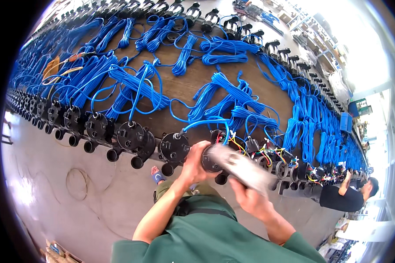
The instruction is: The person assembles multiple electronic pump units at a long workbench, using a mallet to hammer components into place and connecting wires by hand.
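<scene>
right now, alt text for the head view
The left hand holds a round black housing; the right hand grips a blurred pale object overlapping it. Blue cable bundles lie along the bench; another person is at right.

I see shiny pale-grey floor [92, 193] at my view's eight o'clock, grey metal shelving [325, 51] and glaring white light [360, 52] at two.

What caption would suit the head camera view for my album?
Left hand on a black part, right hand at a blurred silvery object, beside a table of blue cables.
</scene>
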`<state>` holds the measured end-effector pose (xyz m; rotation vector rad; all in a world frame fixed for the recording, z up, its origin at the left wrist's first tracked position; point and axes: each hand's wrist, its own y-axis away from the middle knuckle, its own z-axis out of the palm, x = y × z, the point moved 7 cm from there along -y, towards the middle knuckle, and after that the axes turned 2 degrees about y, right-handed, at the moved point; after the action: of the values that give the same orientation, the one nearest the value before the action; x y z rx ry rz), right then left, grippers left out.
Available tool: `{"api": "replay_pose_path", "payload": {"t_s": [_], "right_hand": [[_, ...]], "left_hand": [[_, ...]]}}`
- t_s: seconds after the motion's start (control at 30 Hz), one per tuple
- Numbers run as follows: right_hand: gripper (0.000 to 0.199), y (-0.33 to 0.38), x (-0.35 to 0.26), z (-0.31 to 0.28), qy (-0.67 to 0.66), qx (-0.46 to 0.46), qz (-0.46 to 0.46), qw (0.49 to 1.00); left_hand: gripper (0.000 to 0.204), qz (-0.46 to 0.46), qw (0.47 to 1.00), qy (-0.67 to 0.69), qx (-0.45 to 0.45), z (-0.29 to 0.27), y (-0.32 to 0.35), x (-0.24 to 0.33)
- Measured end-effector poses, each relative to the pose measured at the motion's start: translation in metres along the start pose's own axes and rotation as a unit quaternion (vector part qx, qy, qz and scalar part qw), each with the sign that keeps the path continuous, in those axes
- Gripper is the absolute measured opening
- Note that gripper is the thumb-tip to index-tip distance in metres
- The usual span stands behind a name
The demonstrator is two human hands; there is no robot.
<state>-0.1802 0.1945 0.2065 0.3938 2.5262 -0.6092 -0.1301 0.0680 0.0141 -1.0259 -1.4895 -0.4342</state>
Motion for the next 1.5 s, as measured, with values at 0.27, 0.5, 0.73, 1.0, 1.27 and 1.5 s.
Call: {"api": "replay_pose_path", "payload": {"t_s": [0.27,0.5,0.73,1.0,1.27,1.5], "right_hand": [[0.029,0.027,0.056,0.002,-0.110,-0.161,0.330,0.924],[0.031,0.069,0.088,0.008,0.092,-0.123,0.334,0.930],[0.034,0.072,0.080,0.005,-0.121,-0.150,0.406,0.893],[0.030,0.022,0.031,0.007,-0.087,-0.087,0.177,0.976],[0.038,0.037,0.071,0.018,-0.174,-0.158,0.343,0.910],[0.034,0.062,0.100,0.018,0.063,-0.110,0.316,0.940]], "left_hand": [[0.102,0.009,1.000,-0.005,0.017,0.002,-0.002,-0.001],[0.102,-0.014,1.000,-0.015,0.009,0.008,0.001,-0.005],[0.112,0.024,1.000,0.005,0.003,0.004,-0.004,-0.003],[0.114,-0.121,0.976,0.179,-0.016,0.020,0.025,-0.049],[0.103,-0.077,0.994,0.076,0.020,0.020,0.017,-0.039],[0.107,-0.061,0.998,0.006,-0.024,0.022,0.006,-0.021]]}}
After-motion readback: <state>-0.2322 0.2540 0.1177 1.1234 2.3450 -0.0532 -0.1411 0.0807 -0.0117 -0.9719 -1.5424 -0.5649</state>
